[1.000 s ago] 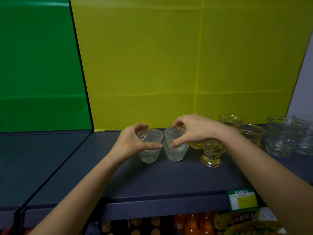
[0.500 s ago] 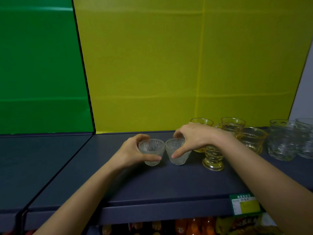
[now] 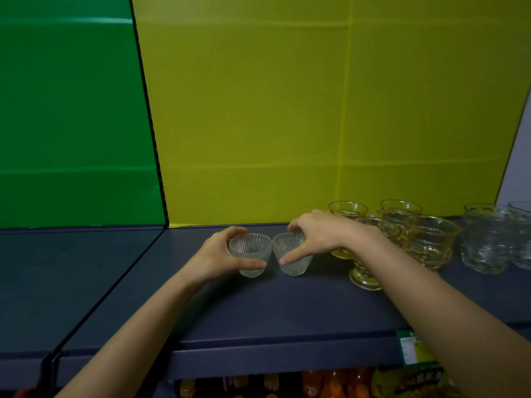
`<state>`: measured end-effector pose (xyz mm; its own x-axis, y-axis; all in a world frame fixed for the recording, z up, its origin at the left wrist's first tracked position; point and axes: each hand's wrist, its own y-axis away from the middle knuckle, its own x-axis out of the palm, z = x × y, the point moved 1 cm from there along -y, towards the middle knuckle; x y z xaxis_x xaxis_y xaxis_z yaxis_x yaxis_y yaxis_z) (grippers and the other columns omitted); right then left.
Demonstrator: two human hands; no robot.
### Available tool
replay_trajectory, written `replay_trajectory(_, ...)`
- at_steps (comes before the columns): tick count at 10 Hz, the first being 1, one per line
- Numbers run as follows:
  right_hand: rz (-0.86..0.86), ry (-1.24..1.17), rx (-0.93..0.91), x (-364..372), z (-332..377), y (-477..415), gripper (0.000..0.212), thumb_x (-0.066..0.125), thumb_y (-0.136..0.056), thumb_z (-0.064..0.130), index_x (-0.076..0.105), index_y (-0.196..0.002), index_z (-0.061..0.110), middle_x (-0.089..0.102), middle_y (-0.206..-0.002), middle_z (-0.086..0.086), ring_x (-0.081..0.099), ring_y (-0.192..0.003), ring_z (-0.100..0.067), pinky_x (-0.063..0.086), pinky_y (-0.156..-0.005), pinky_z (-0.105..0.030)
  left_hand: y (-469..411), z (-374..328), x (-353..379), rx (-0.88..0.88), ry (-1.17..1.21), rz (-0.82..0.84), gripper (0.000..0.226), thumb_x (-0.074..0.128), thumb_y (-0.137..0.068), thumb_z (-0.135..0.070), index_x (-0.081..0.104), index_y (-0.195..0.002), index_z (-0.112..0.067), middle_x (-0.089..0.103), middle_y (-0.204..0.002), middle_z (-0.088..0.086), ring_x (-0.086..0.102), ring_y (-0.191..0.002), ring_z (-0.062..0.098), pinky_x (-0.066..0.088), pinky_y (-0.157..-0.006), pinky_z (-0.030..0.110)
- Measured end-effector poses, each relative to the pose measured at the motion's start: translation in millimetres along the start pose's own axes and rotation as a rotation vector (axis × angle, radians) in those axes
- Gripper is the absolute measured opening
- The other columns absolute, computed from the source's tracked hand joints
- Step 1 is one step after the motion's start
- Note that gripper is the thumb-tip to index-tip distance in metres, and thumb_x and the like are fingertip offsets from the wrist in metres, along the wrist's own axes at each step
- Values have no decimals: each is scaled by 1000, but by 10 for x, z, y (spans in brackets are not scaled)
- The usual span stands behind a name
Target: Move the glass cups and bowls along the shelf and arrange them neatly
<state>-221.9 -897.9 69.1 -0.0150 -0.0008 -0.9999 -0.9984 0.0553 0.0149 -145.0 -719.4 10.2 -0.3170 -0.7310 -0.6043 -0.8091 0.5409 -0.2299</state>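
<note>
Both hands are clamped on small ribbed clear cups: the left hand (image 3: 221, 255) wraps the left cup (image 3: 250, 255) with thumb in front and fingers behind, and the right hand (image 3: 314, 239) pinches the right cup (image 3: 291, 255) from above. Behind them, a yellow back panel (image 3: 316, 110) adjoins a green panel (image 3: 69, 110). The dark blue shelf (image 3: 258, 308) carries both cups upright, rims almost touching, near its middle. To the right stand amber footed glasses (image 3: 402, 234), then clear glass bowls (image 3: 488, 242). A green price tag (image 3: 413, 350) hangs on the shelf's front edge.
</note>
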Motion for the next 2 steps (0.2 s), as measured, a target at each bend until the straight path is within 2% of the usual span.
replay_trajectory(1,-48,9,-15,-2,-24,91,86,50,-67,76,45,-133,21,47,-142,-2,44,-129,-25,39,-104,-44,34,-34,-48,-8,5,51,112,85,-39,-52,41,-135,-15,50,-133,-2,48,-118,12,37,-101,27)
replay_trajectory(2,-227,-96,-60,-105,-154,243,68,43,-77,69,51,-128,25,51,-138,0,46,-126,-22,39,-104,-42,77,-169,-160,68,56,-29,100,79,-47,-57,43,-131,-15,51,-126,-6,49,-115,9,38,-92,20)
